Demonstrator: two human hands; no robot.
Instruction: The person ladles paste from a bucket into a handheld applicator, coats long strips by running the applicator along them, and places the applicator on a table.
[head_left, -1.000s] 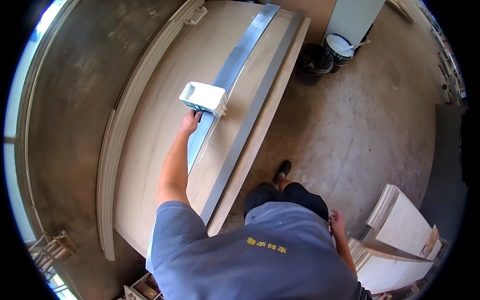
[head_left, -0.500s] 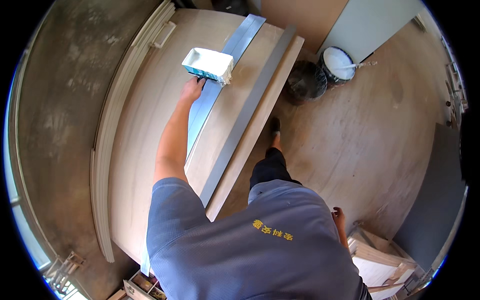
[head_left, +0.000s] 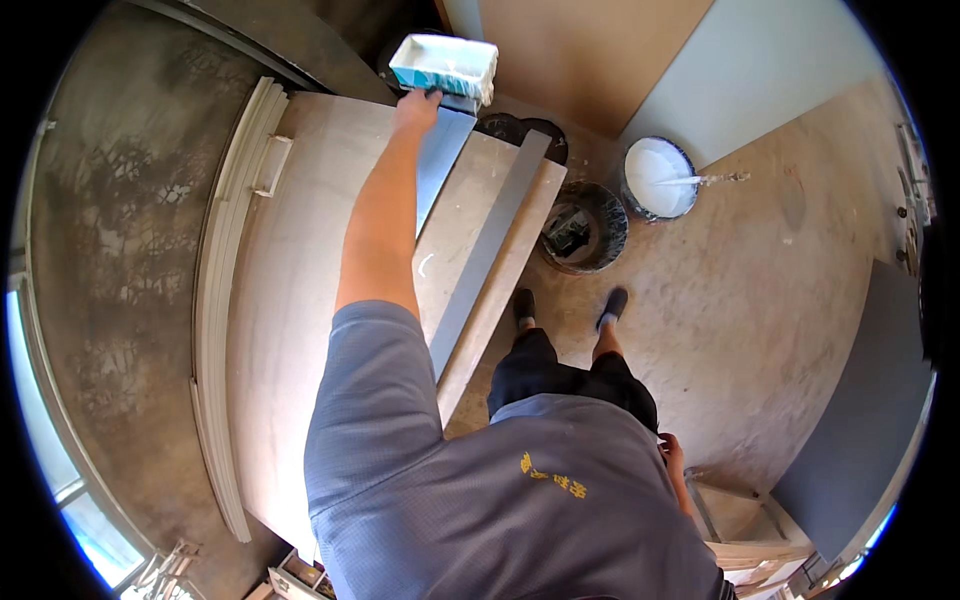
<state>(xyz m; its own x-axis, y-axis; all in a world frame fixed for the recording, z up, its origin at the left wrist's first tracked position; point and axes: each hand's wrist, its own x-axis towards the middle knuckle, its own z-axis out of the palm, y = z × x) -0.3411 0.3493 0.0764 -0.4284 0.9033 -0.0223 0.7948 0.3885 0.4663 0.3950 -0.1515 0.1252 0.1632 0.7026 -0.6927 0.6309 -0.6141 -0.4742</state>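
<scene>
My left hand (head_left: 418, 106), arm stretched forward, is closed on the dark handle of a white and teal trough-shaped applicator (head_left: 447, 64). White residue coats its inside and clings thickly to its right end. The applicator is at the far end of a long shiny blue-grey strip (head_left: 440, 160), which lies on a wide wooden board (head_left: 310, 230). My forearm covers much of the strip. Low at my right side, my right hand (head_left: 672, 455) hangs with loosely bent fingers, partly hidden by my shirt, with nothing visible in it.
A dark grey bar (head_left: 490, 250) lies along the board's right edge. Beyond it stand a dark bucket (head_left: 585, 228) and a bucket of white paste (head_left: 658, 178) with a coated stick (head_left: 705, 180). Pale mouldings (head_left: 215, 300) run along the left. Panels (head_left: 590, 60) lean at the back.
My left hand has carried the applicator forward along the strip to its far end. My view has shifted forward, and both my feet now show beside the board.
</scene>
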